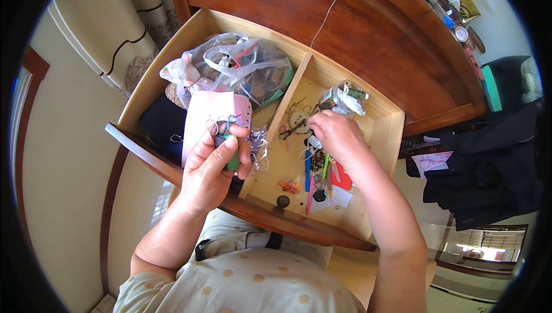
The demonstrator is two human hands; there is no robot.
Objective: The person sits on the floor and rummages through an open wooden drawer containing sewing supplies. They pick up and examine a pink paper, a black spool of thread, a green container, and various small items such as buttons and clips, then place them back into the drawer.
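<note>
My left hand [215, 158] is closed around a small bundle with a green piece [233, 163] and dark material. Loose blue and dark thread [230, 122] sticks out above its fingers. In the drawer's right compartment, my right hand [338, 132] reaches down with its fingertips at a dark, slender tool [293, 130]. Whether the fingers grip this tool is hidden. Under the tool lies a large pale button [299, 120]. Beyond the hand stands a clear jar [331, 97] with a green thread spool [356, 93] at its top.
A wooden divider [276, 119] splits the open drawer. Left of it are a filled clear plastic bag [258, 61], pink paper [207, 106] and a black cloth item [161, 127]. Nearer me lie a blue stick [307, 170], a pink stick [310, 194] and a dark button [283, 201].
</note>
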